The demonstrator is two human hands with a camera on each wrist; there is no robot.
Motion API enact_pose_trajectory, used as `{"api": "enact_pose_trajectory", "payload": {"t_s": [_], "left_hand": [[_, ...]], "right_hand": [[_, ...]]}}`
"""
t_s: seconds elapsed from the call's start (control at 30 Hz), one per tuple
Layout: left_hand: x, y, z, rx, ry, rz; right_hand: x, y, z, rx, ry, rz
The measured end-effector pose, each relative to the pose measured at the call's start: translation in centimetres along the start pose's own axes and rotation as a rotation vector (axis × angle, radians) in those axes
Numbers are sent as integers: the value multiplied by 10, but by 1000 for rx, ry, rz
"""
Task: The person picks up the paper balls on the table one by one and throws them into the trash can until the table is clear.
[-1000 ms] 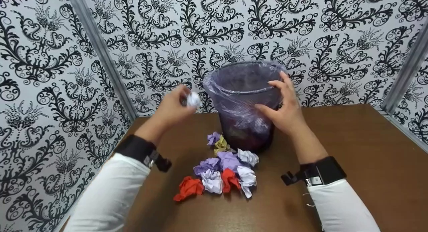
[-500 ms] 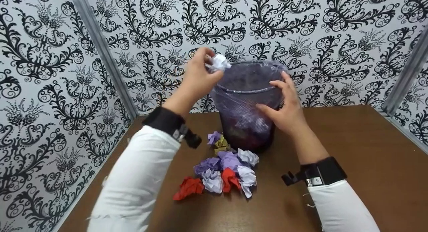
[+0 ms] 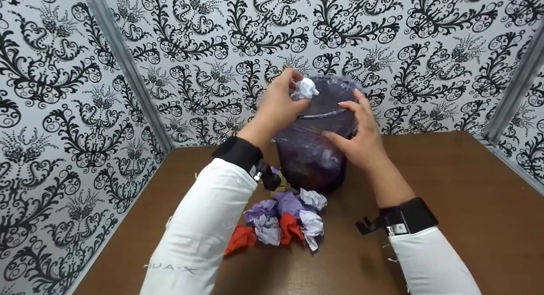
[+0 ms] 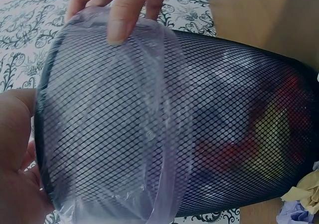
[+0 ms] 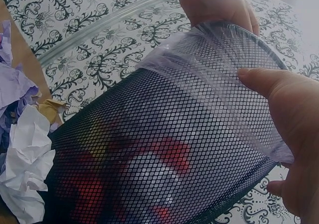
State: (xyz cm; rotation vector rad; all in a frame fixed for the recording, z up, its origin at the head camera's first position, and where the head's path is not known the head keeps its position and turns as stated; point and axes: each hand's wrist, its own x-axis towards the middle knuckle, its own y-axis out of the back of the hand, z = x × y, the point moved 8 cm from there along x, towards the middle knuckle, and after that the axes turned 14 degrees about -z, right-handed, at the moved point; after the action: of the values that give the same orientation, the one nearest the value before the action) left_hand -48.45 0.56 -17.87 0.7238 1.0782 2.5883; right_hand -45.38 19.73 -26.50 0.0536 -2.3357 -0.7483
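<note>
A brown table (image 3: 450, 180) carries a mesh bin (image 3: 312, 171) and crumpled purple, white, red, yellow papers (image 3: 290, 205).

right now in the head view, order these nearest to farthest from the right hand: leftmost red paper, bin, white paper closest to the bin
1. Bin: right rim in the right hand's grip.
2. White paper: by the bin's base, front side.
3. Leftmost red paper: farther toward the front left.
</note>
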Motion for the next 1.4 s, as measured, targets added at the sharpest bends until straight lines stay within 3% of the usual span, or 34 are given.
{"api": "enact_pose_trajectory", "payload": {"t_s": [0.17,0.53,0.7,1.4], "left_hand": [[2,-4,2,29,1,-15],[6,-15,-7,-12,133,-110],[5,-15,-6,-15,146,-127],[2,-12,-4,23,182,-107]], "right_hand": [[0,0,0,-8,-4,-1],[-2,-2,6,-15,-21,-9],[-2,-2,5,-11,5,-4],[-1,0,1,1,9,-15]]}}
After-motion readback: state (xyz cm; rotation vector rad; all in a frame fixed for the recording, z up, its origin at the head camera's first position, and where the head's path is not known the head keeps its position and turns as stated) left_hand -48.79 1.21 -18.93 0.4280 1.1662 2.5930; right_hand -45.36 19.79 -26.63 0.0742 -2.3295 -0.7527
